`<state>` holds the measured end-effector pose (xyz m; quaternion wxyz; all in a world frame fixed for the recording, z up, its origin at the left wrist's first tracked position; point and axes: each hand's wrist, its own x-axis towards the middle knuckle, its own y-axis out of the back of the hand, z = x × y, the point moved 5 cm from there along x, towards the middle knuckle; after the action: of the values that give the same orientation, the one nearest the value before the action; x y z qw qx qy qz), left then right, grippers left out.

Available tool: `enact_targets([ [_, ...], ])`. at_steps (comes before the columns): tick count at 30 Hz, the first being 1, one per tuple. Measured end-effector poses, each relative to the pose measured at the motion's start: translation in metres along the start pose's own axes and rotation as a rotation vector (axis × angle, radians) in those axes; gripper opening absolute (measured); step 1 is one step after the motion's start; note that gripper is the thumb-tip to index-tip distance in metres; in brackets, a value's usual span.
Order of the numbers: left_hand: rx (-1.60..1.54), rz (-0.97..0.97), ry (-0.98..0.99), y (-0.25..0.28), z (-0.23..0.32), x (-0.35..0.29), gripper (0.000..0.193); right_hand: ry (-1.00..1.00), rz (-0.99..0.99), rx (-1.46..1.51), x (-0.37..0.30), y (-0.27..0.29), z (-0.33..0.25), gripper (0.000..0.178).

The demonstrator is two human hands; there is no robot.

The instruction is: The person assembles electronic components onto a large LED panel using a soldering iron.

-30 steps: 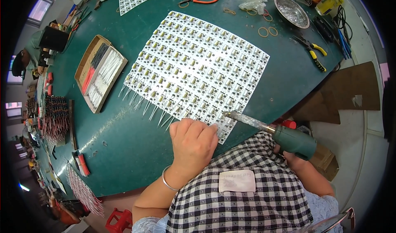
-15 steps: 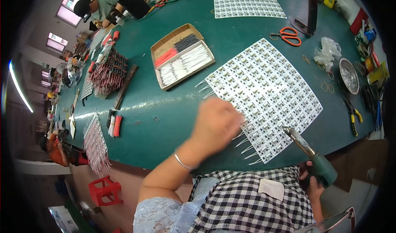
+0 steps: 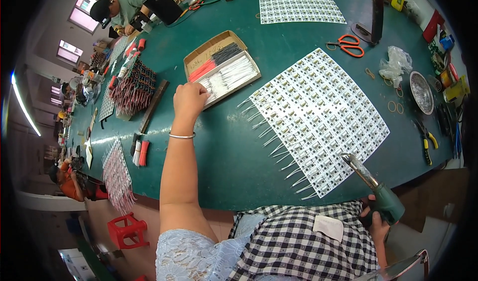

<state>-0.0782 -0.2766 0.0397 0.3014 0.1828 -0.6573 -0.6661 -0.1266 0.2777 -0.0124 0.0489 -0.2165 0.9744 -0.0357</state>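
My left hand (image 3: 189, 99) is at the near left corner of a shallow cardboard box (image 3: 206, 53). Its fingers are drawn together over the short white wires (image 3: 236, 72) inside; whether one is pinched is hidden. Black and red wires fill the box's far compartment. At the lower right, my right hand (image 3: 377, 223) grips the green handle of a soldering iron (image 3: 390, 203). The iron's tip hangs over or touches the lower right part of a white circuit board panel (image 3: 323, 116); I cannot tell which. White wires stick out in a row along the panel's left edge.
Orange-handled scissors (image 3: 351, 45), a plastic bag (image 3: 396, 62), a metal bowl (image 3: 422, 93) and yellow-black pliers (image 3: 426, 144) lie right. Another panel (image 3: 301, 6) is farther back. Wired boards (image 3: 133, 84) are piled left, beside a dark bar (image 3: 154, 106). A person (image 3: 122, 12) works at far left.
My left hand has moved from the panel's left edge up and left to the box. The row of white wires it covered now shows. My right hand and the iron have barely moved.
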Motion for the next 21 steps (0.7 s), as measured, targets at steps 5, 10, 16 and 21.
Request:
enact_targets([
  [5, -0.092, -0.025, 0.022, -0.003, 0.000, -0.006, 0.011, 0.047, -0.012, -0.044, 0.001, -0.002, 0.000, 0.048],
  [10, -0.123, 0.134, -0.129, -0.011, 0.002, -0.008, 0.007, 0.040, 0.058, -0.075, -0.002, -0.001, -0.003, 0.047],
  [16, -0.138, 0.119, -0.067, -0.007, -0.019, -0.004, 0.017, 0.013, -0.002, -0.170, -0.005, 0.005, 0.005, 0.050],
  [21, -0.291, 0.109, 0.069, -0.010, -0.016, -0.010, 0.017, 0.011, 0.049, -0.098, -0.003, -0.002, 0.002, 0.046],
])
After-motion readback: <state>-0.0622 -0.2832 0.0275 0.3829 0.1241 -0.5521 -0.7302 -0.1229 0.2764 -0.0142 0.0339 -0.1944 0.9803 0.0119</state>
